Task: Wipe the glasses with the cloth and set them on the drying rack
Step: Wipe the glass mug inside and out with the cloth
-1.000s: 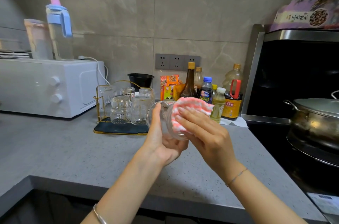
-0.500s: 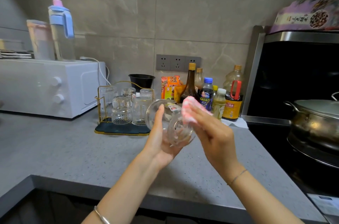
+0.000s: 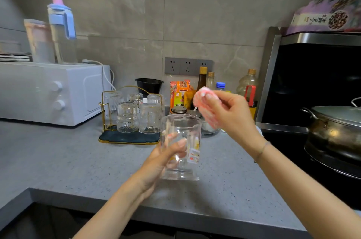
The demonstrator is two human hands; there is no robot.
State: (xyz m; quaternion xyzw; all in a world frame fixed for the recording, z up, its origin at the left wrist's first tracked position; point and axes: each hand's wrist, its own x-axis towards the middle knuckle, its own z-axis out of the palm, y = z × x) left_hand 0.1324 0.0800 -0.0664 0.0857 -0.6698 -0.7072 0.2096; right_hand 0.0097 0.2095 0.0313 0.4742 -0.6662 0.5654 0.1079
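Status: left grip [image 3: 163,161] wraps the lower body of a clear glass [image 3: 182,141], thumb on the near wall, fingers showing through the far side. The glass is upright, mouth up, with a printed sticker on its right side. We can't tell whether its base rests on the tabletop [image 3: 78,160] or hangs just above it.

Right grip [image 3: 232,115] pinches the bunched pink-and-white cloth [image 3: 203,95] in curled fingers. It sits up and to the right of the glass rim, clear of it. No cloth-to-glass contact.

Drying rack [image 3: 129,138] sits beyond the left grip and slightly left of it, near the held glass but not touching. Several glasses [image 3: 128,119] already stand on it, apparently mouth-down; we judge those done.

Our read: task is well along and this glass is mid-cycle. With the cloth off, either the wipe is finished or we're between strokes; the frame doesn't settle it.

Left to do:
- finish any wiping
- flip the glass
- seat it in a free rack slot

Free space is hard to read through the packed glass. We see no other drinking glass waiting outside the rack. The small jars [image 3: 178,110] just left of the right grip look like condiment pots, not task items.
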